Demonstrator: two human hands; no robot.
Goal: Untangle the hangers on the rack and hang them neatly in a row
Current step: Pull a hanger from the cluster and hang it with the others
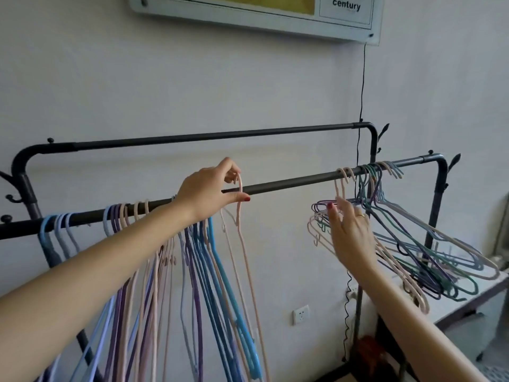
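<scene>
A black rack has a front rail [289, 183] running from lower left up to the right. My left hand [212, 191] pinches the hook of a pale pink hanger [246, 257] at the rail's middle. Left of it, several blue, purple and pink hangers [192, 271] hang in a row. Near the rail's right end a tangled bunch of hangers [429, 257] hangs askew. My right hand [349, 232] reaches into the bunch's left side, fingers on the pink and purple hanger ends there.
A second, higher rail [209, 137] runs behind, close to the wall. A black cable [363, 84] drops from a wall panel [347, 12]. A wall socket [301, 314] sits low, and a table edge [468, 301] lies at the right under the tangled bunch.
</scene>
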